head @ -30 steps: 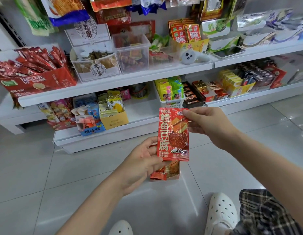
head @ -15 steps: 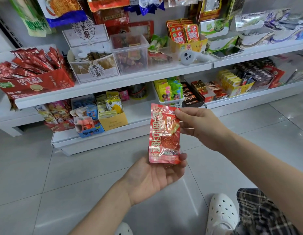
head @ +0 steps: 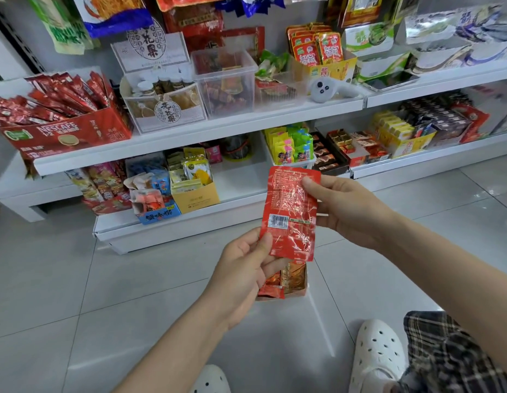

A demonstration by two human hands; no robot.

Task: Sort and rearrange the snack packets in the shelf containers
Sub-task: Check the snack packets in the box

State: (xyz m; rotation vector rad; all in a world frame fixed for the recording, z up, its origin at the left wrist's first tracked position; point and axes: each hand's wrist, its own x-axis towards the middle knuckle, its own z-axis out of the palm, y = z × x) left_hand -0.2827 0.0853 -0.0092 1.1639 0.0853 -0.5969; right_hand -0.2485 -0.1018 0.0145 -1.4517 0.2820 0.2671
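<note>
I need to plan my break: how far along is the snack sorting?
Early, it seems. Shelf containers look stocked. In hand: both hands, left and right, hold one red packet, barcode side up. Left: more packets sit in the small box on the floor.

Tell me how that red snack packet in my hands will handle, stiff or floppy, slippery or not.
Probably floppy: the red snack packet is a thin, wrinkled film pouch pinched at top by the right hand and at the lower edge by the left hand. Its glossy surface suggests it could slip. It looks light and flat, unlikely to roll.
</note>
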